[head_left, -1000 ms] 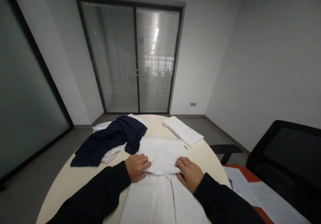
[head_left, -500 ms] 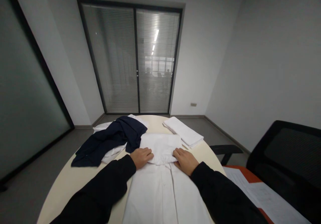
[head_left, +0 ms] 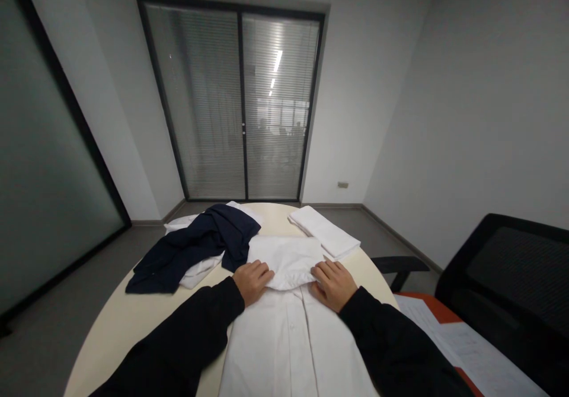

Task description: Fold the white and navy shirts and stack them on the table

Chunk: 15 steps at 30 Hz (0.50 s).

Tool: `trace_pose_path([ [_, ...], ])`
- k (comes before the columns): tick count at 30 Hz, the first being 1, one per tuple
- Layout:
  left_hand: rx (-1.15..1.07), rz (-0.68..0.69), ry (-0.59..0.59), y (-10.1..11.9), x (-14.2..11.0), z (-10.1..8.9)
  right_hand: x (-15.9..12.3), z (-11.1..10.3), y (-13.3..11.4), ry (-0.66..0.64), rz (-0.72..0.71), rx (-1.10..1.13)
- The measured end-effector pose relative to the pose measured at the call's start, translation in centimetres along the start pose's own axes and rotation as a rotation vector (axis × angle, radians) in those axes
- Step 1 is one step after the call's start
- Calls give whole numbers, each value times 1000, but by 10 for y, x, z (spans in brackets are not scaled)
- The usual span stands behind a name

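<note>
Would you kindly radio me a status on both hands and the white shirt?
Left hand and right hand holding opposite ends of white shirt's folded edge. Shirt partly folded on table. Navy garment close by left hand.

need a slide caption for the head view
Left hand and right hand hold the folded-over part of a white shirt on a round table.
</note>
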<state>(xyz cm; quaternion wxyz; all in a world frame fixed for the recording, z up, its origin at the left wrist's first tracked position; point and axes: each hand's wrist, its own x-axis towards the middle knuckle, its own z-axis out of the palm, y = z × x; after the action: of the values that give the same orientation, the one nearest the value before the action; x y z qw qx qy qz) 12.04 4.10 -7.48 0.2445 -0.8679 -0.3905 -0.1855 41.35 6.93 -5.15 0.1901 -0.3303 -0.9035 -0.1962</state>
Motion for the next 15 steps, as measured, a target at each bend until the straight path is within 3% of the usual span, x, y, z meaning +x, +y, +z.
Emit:
trace_pose_path([
  [4,-21,7,13,-1,-2,3,4,-10,-4,-107,1,54],
  [7,-53,7,-19,-1,2,-5,5,-24,-10,-100,37,76],
  [9,-74,24,-48,0,6,-13,4,-33,-16,-101,-44,110],
  [12,-103,34,-152,2,16,-28,0,-41,-25,-164,-199,221],
  [15,-98,-12,-283,8,30,-41,-3,-39,-31,-210,-210,348],
])
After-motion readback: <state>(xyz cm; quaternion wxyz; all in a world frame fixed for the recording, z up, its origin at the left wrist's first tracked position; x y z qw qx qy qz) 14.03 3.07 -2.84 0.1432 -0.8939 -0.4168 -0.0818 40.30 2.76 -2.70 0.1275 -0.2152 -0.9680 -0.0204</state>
